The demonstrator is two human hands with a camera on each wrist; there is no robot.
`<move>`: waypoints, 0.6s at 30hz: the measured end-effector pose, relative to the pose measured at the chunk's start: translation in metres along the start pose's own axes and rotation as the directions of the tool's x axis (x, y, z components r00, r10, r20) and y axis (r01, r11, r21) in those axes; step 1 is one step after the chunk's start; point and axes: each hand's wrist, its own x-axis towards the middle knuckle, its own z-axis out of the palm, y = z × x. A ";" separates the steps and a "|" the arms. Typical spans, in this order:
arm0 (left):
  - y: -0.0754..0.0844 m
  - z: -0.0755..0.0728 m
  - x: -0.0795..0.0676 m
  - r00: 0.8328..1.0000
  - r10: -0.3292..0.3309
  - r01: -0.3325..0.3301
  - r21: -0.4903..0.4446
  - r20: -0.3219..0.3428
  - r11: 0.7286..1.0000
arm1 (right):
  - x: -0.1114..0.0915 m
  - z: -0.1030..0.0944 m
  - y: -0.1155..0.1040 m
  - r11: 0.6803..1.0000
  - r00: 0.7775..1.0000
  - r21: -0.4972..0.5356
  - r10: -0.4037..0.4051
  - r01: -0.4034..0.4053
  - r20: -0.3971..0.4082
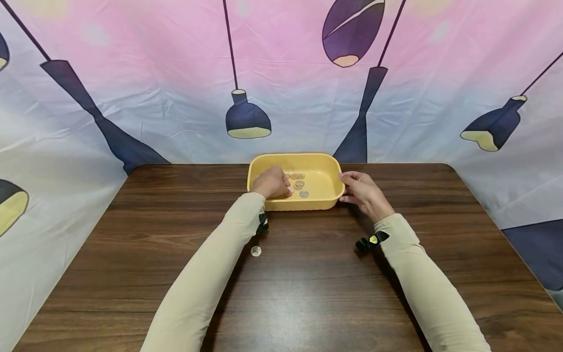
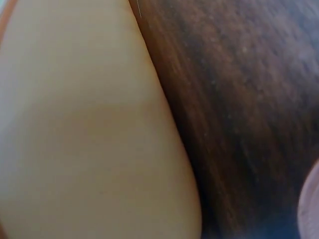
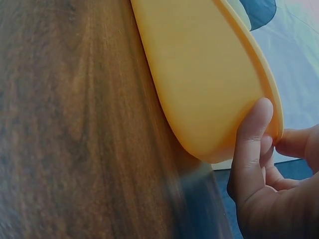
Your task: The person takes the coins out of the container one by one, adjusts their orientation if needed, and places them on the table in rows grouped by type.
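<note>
A yellow plastic tray (image 1: 327, 204) stands at the far edge of the table, with several small round coin-like discs (image 1: 304, 194) lying on its floor. My left hand (image 1: 272, 182) reaches over the tray's near left side, fingers curled down inside, pinching one disc (image 1: 291, 189) at the fingertips. At the tray's right end my right hand (image 1: 362, 193) grips the rim. The right wrist view shows one finger (image 3: 253, 134) laid along the tray's outer wall (image 3: 199, 84) and another digit at the rim. The left wrist view has only the tray wall (image 2: 99, 124), not the fingers.
A single silvery disc (image 1: 256, 251) lies on the dark wooden table (image 1: 308, 283), just right of the left forearm. Behind the table hangs a printed cloth (image 1: 184, 107) with lamp pictures. Wrist cameras (image 1: 371, 241) are strapped over both sleeves.
</note>
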 end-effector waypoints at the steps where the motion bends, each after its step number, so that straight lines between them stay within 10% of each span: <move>1: 0.000 0.000 0.000 1.000 0.006 -0.006 -0.002 0.000 1.000 | 0.000 0.000 0.000 1.000 1.000 0.002 0.000 0.000 0.001; 18: 0.006 -0.011 -0.003 0.993 0.104 -0.103 0.015 -0.060 0.995 | 0.000 0.002 0.001 0.997 0.999 0.058 -0.044 0.046 -0.026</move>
